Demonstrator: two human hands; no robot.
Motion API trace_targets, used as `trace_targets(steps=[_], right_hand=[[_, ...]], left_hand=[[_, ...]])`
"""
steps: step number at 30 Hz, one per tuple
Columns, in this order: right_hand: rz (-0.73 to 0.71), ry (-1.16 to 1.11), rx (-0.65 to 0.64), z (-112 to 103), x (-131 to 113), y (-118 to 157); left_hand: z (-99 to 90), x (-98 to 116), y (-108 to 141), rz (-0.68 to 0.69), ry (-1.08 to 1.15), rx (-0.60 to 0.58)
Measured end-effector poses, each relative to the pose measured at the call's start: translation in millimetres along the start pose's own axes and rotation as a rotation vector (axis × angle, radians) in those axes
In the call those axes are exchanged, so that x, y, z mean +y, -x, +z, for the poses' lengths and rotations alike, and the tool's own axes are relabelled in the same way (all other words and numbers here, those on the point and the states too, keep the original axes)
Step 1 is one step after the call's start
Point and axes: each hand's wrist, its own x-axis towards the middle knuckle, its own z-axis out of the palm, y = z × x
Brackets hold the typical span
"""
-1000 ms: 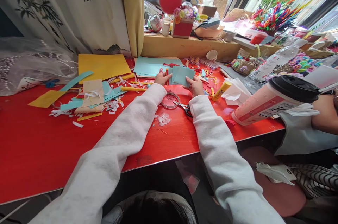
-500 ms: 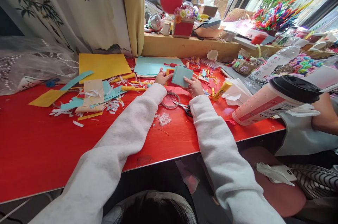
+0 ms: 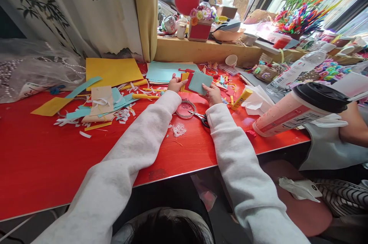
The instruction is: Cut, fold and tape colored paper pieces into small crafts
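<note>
Both my hands are raised a little over the red table. My left hand [image 3: 176,84] is closed on a yellow piece of paper [image 3: 184,79], with red paper showing behind it. A light blue paper square [image 3: 199,82] is pinched in my right hand [image 3: 212,93], fingers across its right edge. The blue square overlaps the red and yellow pieces; whether they are joined I cannot tell. Below my hands lie a roll of clear tape [image 3: 186,117] and a pair of scissors [image 3: 204,120], its handle partly hidden by my right sleeve.
Yellow sheets [image 3: 113,71], blue sheets [image 3: 161,72] and many paper scraps [image 3: 123,113] lie on the left and back. A glue stick [image 3: 242,98], a lidded drink cup [image 3: 296,110] and a water bottle [image 3: 299,68] stand or lie to the right. Another person's arm [image 3: 353,123] is at the far right.
The blue square has shifted slightly right and turned with my right hand. More of the red and yellow paper by my left hand now shows.
</note>
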Motion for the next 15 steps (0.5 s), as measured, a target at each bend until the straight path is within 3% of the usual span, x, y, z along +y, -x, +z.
trace_targets(steps=[7,15], right_hand=[[-0.03,-0.018,0.134,-6,1,-5],[-0.053,0.031,0.094,-3,3,-5]], left_hand=[[3.7,7,9,-0.004,-0.031,0.09],[2.4,10,10,-0.061,0.011,-0.015]])
